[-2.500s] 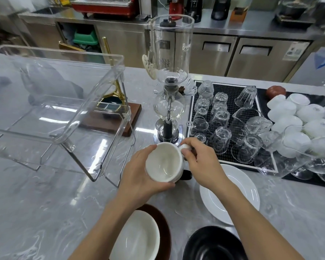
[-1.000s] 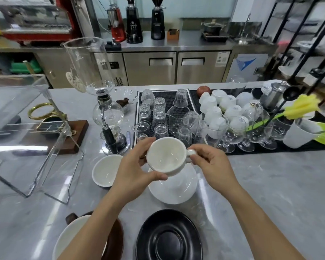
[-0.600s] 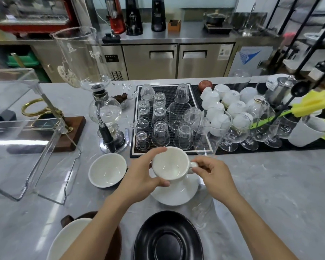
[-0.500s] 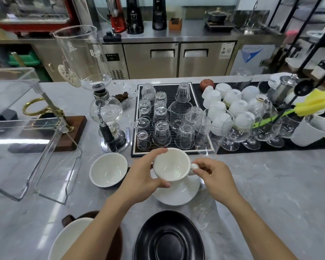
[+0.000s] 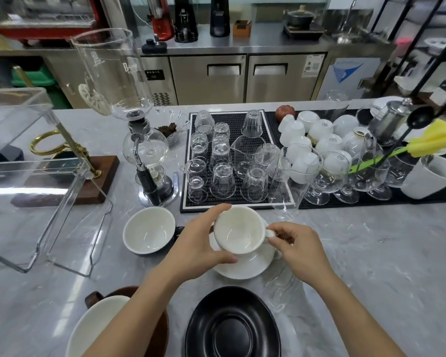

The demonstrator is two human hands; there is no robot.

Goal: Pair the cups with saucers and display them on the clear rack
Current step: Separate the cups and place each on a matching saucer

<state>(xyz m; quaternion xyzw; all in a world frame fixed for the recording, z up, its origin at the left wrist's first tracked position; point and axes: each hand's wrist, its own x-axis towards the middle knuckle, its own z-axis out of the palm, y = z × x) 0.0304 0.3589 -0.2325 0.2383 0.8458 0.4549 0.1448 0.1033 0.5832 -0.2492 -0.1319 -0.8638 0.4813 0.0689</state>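
step: lowering white cup (image 5: 238, 233) onto white saucer (image 5: 245, 266)
change: a second ago cup was held higher above saucer; now much lower, its base just above or touching, can't tell which
left hand (image 5: 198, 247): wrapped on cup's left side, thumb on far rim, fingers under near edge, clamped on cup
right hand (image 5: 298, 247): fingertips pinching cup handle, closed on it
cup pose: tilted slightly toward camera, not seated flat yet
saucer: on tabletop (image 5: 371, 266) in front of glass mat (image 5: 236, 161), partly hidden under cup
meaning: first pair nearly made; likely next is levelling cup, letting go, then carrying pair to rack
rack (image 5: 36, 181): clear, at left, well apart from the pair, shelves look bare
other ware: second cup (image 5: 148, 230) just left of left hand, no saucer; black saucer (image 5: 233, 325) near edge; brown saucer (image 5: 152, 328) with white dish on it at lower left
risk: cup sliding off-centre if released while tilted
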